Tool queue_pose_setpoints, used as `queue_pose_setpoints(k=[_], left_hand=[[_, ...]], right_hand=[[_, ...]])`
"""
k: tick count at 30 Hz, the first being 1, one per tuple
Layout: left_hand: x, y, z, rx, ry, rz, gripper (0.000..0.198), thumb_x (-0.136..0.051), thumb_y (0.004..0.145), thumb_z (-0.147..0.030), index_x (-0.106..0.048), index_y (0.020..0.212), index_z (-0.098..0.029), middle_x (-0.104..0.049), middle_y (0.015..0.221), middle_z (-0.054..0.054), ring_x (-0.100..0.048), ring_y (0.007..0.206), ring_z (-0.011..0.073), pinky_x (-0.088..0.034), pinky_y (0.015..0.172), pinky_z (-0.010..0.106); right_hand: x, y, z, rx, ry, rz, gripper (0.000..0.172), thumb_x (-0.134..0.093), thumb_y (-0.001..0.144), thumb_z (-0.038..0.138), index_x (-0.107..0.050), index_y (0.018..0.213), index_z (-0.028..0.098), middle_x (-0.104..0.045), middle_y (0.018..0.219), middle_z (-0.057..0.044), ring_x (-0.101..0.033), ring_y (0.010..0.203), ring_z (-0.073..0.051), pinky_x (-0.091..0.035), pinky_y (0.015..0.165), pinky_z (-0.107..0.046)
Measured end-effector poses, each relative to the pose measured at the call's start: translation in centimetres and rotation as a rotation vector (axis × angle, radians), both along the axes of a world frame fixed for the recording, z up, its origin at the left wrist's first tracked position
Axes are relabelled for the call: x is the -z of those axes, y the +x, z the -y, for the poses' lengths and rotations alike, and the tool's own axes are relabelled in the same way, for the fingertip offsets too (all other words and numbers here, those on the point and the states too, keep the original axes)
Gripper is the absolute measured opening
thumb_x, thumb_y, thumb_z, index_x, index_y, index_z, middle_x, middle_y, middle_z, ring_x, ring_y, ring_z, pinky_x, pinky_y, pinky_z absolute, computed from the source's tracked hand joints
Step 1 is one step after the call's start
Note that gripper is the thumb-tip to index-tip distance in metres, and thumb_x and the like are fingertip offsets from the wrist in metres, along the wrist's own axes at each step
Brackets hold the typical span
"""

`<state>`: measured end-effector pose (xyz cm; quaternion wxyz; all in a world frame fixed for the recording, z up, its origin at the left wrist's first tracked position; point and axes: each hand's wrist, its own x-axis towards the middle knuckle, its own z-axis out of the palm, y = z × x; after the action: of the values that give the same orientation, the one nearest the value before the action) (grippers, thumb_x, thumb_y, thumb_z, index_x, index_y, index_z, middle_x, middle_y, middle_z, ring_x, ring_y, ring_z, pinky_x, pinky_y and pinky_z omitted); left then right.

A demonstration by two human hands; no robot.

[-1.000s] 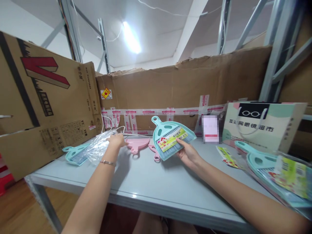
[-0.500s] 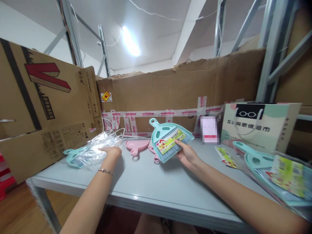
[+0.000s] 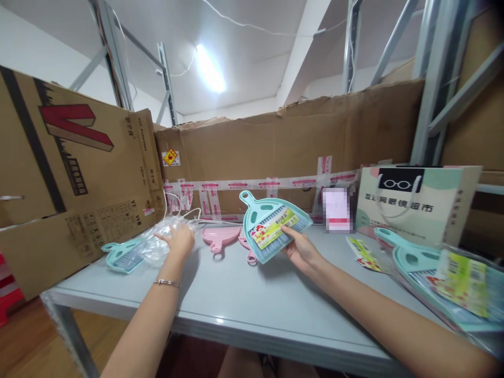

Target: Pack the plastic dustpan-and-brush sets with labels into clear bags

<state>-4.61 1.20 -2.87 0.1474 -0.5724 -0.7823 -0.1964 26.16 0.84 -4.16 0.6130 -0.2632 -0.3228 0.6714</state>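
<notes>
My right hand (image 3: 301, 249) grips the right edge of a mint-green dustpan (image 3: 258, 207), thumb over its front, and holds it up over the table. A small brush with bluish bristles lies in the pan, behind a yellow-green label card (image 3: 271, 228). On the left, my left hand (image 3: 181, 241) rests on a crumpled clear plastic bag (image 3: 155, 247), fingers spread; some fingertips are hard to make out. Beside the bag lies another mint-green dustpan (image 3: 124, 256) with bristles showing. Between my hands lies a pink dustpan (image 3: 220, 237); a second pink piece (image 3: 248, 247) is partly hidden behind the raised dustpan.
At right lie a bagged mint-green dustpan set (image 3: 421, 257) and a loose label card (image 3: 364, 254). Behind them stands a paper bag (image 3: 417, 207) with rope handles. Cardboard (image 3: 252, 142) lines the back of the table (image 3: 236, 299); a large carton (image 3: 79, 157) stands left. White cables (image 3: 173, 202) lie behind the plastic bag.
My left hand has shifted up and back onto the plastic bag, which is now more bunched up, uncovering more of the left green dustpan. The right hand and its dustpan have barely moved.
</notes>
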Motion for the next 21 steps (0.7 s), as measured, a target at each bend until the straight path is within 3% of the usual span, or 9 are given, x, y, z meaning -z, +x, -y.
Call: queue_pose_setpoints(k=[3,5,8,10,13,15,18,21], left_hand=[[-1.1,2.3,0.5,0.232,0.253,-0.112,0.047,-0.025,0.088,-0.028,-0.042,0.130,-0.015,-0.039,0.138,0.015,-0.025,0.132,0.0307,0.010,0.102,0.061],[-1.2,4.0,0.6,0.509,0.194,-0.152,0.042,-0.030,0.088,-0.029,-0.049,0.124,-0.020,-0.046,0.133,0.010,-0.031,0.130,0.0252,0.011,0.107,0.052],[-0.2,5.9,0.4,0.923,0.076,-0.183,0.031,-0.040,0.085,-0.028,-0.062,0.105,-0.024,-0.062,0.114,0.008,-0.044,0.122,0.0229,0.007,0.109,0.049],[0.6,6.6,0.3,1.087,0.104,-0.238,0.025,-0.043,0.083,-0.025,-0.064,0.095,-0.022,-0.068,0.101,0.007,-0.051,0.115,0.0222,0.005,0.109,0.051],[1.2,6.7,0.2,1.134,0.192,-0.336,0.020,-0.045,0.081,-0.021,-0.064,0.088,-0.020,-0.069,0.099,0.007,-0.054,0.110,0.0220,-0.005,0.109,0.054],[1.1,6.5,0.3,1.125,0.232,-0.354,0.018,-0.047,0.080,-0.020,-0.063,0.087,-0.020,-0.065,0.108,0.008,-0.054,0.110,0.0224,-0.020,0.106,0.051],[0.3,6.1,0.6,1.112,0.251,-0.295,0.014,-0.048,0.077,-0.018,-0.060,0.083,-0.019,-0.059,0.116,0.010,-0.052,0.110,0.0222,-0.037,0.096,0.042],[-0.1,5.8,1.0,1.031,0.187,-0.177,0.016,-0.051,0.073,-0.019,-0.054,0.089,-0.017,-0.053,0.118,0.013,-0.051,0.108,0.0223,-0.042,0.090,0.038]], right_hand=[[-0.1,0.0,-0.1,0.011,-0.021,-0.014,0.021,-0.057,0.076,0.010,-0.060,0.093,0.021,-0.071,0.077,0.001,-0.066,0.066,-0.015,-0.055,0.055,-0.026],[-0.2,0.1,-0.2,0.022,-0.030,-0.033,0.021,-0.057,0.076,0.009,-0.060,0.094,0.021,-0.071,0.076,0.001,-0.066,0.064,-0.014,-0.055,0.055,-0.024],[-0.4,0.4,-0.3,0.048,-0.041,-0.048,0.022,-0.056,0.076,0.008,-0.061,0.094,0.021,-0.071,0.075,0.001,-0.066,0.063,-0.013,-0.055,0.053,-0.022],[-0.7,0.6,-0.5,0.081,-0.050,-0.062,0.023,-0.055,0.077,0.007,-0.061,0.094,0.020,-0.071,0.074,0.001,-0.066,0.063,-0.012,-0.055,0.053,-0.021],[-1.0,0.9,-0.6,0.113,-0.061,-0.085,0.023,-0.053,0.077,0.006,-0.061,0.094,0.019,-0.071,0.074,0.001,-0.065,0.062,-0.012,-0.054,0.051,-0.020],[-1.1,1.1,-0.7,0.116,-0.069,-0.089,0.023,-0.053,0.077,0.006,-0.061,0.094,0.019,-0.071,0.073,0.001,-0.065,0.062,-0.012,-0.053,0.050,-0.020],[-1.2,1.4,-0.9,0.116,-0.073,-0.085,0.022,-0.054,0.076,0.006,-0.062,0.093,0.018,-0.071,0.071,0.000,-0.065,0.062,-0.012,-0.053,0.051,-0.019],[-1.3,1.5,-0.9,0.103,-0.076,-0.066,0.021,-0.054,0.077,0.007,-0.062,0.092,0.018,-0.071,0.071,0.001,-0.064,0.059,-0.012,-0.053,0.050,-0.020]])
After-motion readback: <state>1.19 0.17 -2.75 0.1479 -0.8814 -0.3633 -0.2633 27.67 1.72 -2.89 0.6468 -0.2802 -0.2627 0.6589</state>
